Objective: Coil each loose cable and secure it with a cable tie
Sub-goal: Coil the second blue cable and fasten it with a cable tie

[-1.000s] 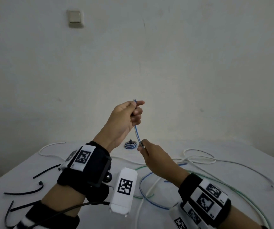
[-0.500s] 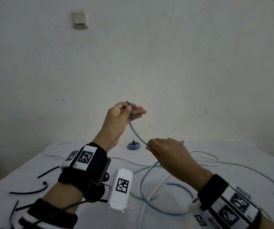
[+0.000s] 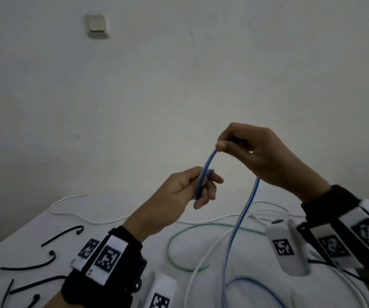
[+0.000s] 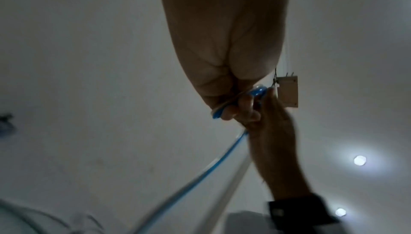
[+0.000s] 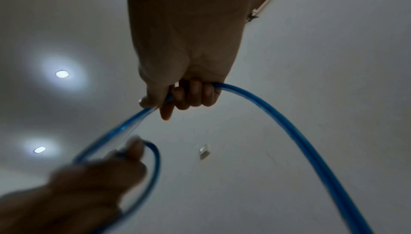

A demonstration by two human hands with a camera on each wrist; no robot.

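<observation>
left hand (image 3: 179,192) pinching blue cable (image 3: 243,216), right hand (image 3: 261,156) gripping it above

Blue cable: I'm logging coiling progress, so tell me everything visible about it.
The blue cable is thin, glossy and flexible, with a pale stripe along it. The left hand pinches a small first loop of it. The right hand grips it higher, so a short span arcs between them. The rest hangs down from the right hand and curls loosely on the white table. No tie on it.
</observation>
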